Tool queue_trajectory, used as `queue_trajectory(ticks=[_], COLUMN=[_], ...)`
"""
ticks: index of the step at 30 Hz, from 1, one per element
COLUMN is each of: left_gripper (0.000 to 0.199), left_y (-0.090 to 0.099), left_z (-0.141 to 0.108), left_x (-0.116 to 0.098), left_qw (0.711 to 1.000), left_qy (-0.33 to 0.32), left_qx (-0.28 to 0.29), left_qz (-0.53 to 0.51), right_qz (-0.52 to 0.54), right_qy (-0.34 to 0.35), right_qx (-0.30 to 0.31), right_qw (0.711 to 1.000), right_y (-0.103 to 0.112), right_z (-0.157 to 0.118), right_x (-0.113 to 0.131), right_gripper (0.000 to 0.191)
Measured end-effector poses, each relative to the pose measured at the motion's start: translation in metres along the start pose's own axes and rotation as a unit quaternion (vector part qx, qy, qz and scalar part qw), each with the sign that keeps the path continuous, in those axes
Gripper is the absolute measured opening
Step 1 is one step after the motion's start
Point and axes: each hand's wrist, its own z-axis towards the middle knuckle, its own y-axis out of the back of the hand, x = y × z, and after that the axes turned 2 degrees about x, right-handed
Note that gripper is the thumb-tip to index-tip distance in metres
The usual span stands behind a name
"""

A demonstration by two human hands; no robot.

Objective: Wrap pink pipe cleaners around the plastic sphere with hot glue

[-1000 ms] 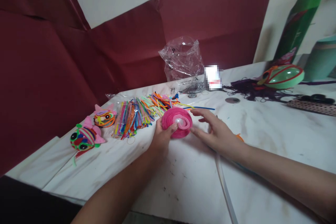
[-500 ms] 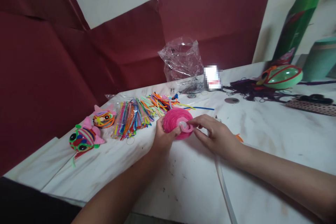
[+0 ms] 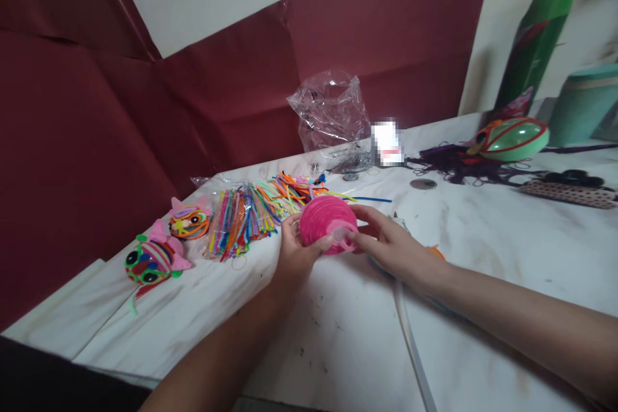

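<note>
A round pink ball [image 3: 327, 219], ringed with what look like wound pipe cleaners, is held above the table between both hands. A pale, whitish patch shows on its near lower side. My left hand [image 3: 298, 251] is wrapped round the ball's left side, its thumb beside the pale patch. On the right side, my right hand [image 3: 386, 241] grips the ball with the thumb at the patch's edge and the fingers behind, partly hidden. Just beyond lies a bundle of many-coloured pipe cleaners [image 3: 248, 215] in clear plastic.
Two decorated fish-like balls, one with big black eyes [image 3: 153, 261] and one orange-striped [image 3: 190, 219], lie at left. A clear plastic bag [image 3: 333, 112] stands at the back. A green balloon-like ball [image 3: 519, 140], dark purple yarn [image 3: 449, 162] and a dotted case [image 3: 570, 194] lie right.
The ball has been tilted, so its pale patch now sits lower and nearer me. My right hand has moved from pinching at the patch to gripping the ball's right side.
</note>
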Motion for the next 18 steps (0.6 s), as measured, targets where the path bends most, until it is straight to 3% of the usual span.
queue_trajectory(ticks=[5, 9, 13, 18], left_gripper=[0.088, 0.085, 0.082, 0.081], left_y=[-0.002, -0.005, -0.003, -0.002], left_z=[-0.002, -0.005, -0.003, -0.002], left_x=[-0.004, -0.007, -0.004, 0.0], left_qw=[0.999, 0.998, 0.999, 1.0], left_qy=[0.03, 0.055, 0.019, 0.0], left_qx=[0.036, 0.024, 0.012, 0.019], left_qz=[-0.001, 0.027, 0.032, 0.017], right_qz=[-0.112, -0.163, -0.228, -0.274], right_qy=[0.046, 0.057, 0.141, 0.188], right_qx=[-0.014, -0.004, -0.066, -0.07], right_qw=[0.993, 0.985, 0.961, 0.941], right_y=[0.005, 0.003, 0.001, -0.001], right_z=[0.0, -0.004, -0.008, -0.012], right_x=[0.004, 0.009, 0.008, 0.008], right_gripper=[0.043, 0.044, 0.023, 0.012])
